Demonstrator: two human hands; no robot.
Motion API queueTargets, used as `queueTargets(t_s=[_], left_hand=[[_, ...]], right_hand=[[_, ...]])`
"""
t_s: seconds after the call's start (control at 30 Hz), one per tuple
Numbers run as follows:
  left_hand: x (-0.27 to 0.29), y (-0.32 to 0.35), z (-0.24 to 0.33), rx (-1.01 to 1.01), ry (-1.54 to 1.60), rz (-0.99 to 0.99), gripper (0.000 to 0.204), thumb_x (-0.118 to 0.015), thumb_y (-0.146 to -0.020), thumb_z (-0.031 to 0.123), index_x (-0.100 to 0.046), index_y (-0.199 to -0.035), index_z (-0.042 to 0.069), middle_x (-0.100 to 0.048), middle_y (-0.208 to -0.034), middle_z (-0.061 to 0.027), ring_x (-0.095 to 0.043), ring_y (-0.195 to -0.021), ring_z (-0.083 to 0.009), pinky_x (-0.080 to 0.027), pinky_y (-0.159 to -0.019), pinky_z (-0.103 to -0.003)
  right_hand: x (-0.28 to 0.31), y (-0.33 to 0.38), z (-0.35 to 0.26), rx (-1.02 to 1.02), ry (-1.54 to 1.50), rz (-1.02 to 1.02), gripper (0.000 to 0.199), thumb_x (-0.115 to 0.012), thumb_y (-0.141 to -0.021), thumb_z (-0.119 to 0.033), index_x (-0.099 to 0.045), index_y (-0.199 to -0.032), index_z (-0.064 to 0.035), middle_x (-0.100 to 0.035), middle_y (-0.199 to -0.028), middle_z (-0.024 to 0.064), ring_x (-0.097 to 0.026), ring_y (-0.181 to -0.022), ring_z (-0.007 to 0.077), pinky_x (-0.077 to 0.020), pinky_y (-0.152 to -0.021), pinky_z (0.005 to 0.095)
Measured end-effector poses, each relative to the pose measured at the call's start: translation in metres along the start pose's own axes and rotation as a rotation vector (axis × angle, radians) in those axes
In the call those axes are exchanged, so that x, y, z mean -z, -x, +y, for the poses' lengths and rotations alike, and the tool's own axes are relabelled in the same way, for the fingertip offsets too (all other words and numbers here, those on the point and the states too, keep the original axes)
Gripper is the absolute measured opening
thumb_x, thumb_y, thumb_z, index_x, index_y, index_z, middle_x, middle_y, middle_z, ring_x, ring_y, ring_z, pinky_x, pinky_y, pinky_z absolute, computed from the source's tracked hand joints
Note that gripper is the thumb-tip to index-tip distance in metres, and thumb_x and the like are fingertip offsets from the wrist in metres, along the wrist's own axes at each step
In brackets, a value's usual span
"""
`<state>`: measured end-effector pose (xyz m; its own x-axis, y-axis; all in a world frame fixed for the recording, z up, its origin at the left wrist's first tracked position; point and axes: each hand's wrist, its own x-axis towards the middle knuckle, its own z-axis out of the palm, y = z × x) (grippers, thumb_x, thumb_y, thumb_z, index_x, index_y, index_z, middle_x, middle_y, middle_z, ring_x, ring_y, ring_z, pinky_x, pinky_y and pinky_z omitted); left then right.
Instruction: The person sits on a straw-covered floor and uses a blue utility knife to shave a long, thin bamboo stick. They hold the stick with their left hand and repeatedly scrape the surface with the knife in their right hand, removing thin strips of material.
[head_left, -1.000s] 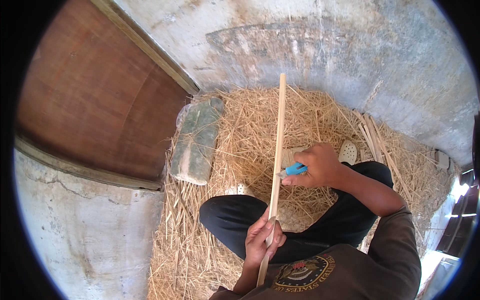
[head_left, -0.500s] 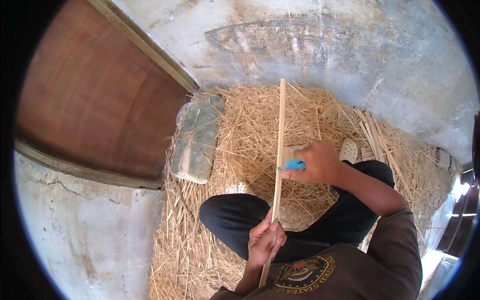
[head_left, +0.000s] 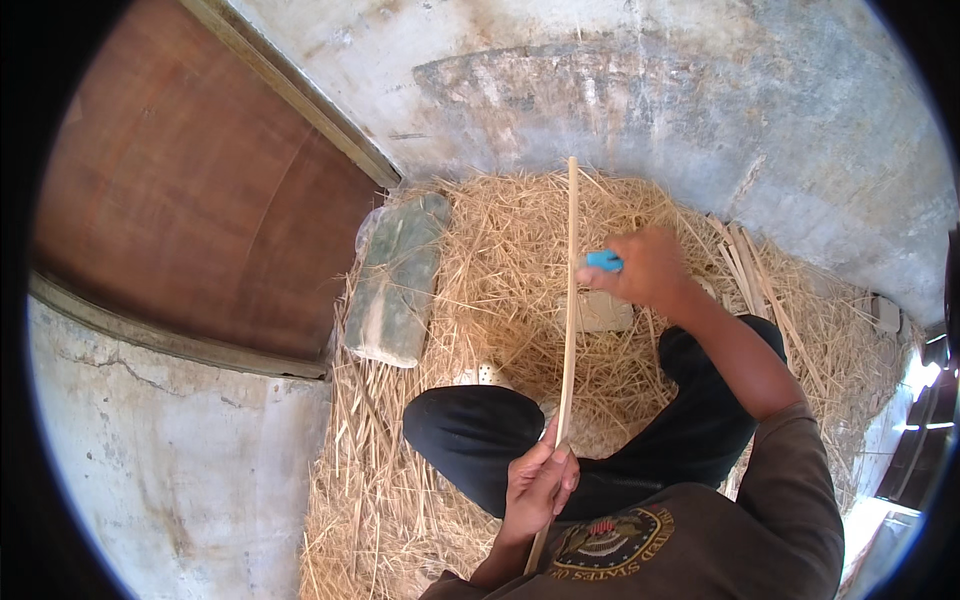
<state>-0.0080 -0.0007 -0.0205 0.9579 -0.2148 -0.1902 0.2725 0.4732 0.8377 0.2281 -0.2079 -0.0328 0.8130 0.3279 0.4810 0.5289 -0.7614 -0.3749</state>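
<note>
A long pale strip of wood or bamboo (head_left: 571,310) runs from near my lap up toward the far wall, slightly tilted. Its lower part is gripped by my left hand (head_left: 538,487), thumb along the strip and fingers curled around it. My right hand (head_left: 648,268) is closed around a blue-handled knife (head_left: 604,261), held beside the upper half of the strip. The blade is blurred, so I cannot tell whether it touches the strip. My dark-trousered knees are bent on either side of the strip.
Loose straw (head_left: 510,240) covers the floor. A greenish slab (head_left: 398,275) lies at the left near a brown door panel (head_left: 200,190). A pale block (head_left: 606,312) sits below my right hand. Thin slats (head_left: 745,265) lean at the right, by the stained wall (head_left: 680,90).
My right hand with the knife has moved up along the strip, away from me. The strip's far end has shifted slightly right; my left hand has moved slightly right with its grip kept.
</note>
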Motion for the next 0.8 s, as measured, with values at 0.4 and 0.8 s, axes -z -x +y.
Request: queueTargets(t_s=[0.4,0.8], left_hand=[[0.004,0.025,-0.003,0.096,-0.024,-0.037,0.047,-0.042,-0.102,0.009,-0.032,-0.148,0.01,-0.048,-0.069,-0.0012,-0.039,-0.051,-0.0038,-0.031,-0.042,-0.016],[0.024,0.021,-0.014,0.134,0.149,0.133,0.044,-0.039,-0.099,0.005,-0.04,-0.144,0.007,-0.055,-0.069,-0.0091,-0.039,-0.037,-0.0077,-0.038,-0.043,-0.02]], right_hand=[[0.018,-0.032,0.051,-0.248,0.167,-0.064,0.078,-0.043,-0.079,-0.082,-0.058,-0.056,-0.0089,-0.044,-0.043,0.0011,-0.048,-0.041,0.0166,-0.0377,-0.041,0.0343],[0.022,-0.002,0.03,-0.33,-0.08,-0.125,0.066,-0.055,-0.083,-0.067,-0.057,-0.06,-0.0055,-0.053,-0.05,0.0092,-0.056,-0.049,0.0255,-0.0423,-0.05,0.0411]])
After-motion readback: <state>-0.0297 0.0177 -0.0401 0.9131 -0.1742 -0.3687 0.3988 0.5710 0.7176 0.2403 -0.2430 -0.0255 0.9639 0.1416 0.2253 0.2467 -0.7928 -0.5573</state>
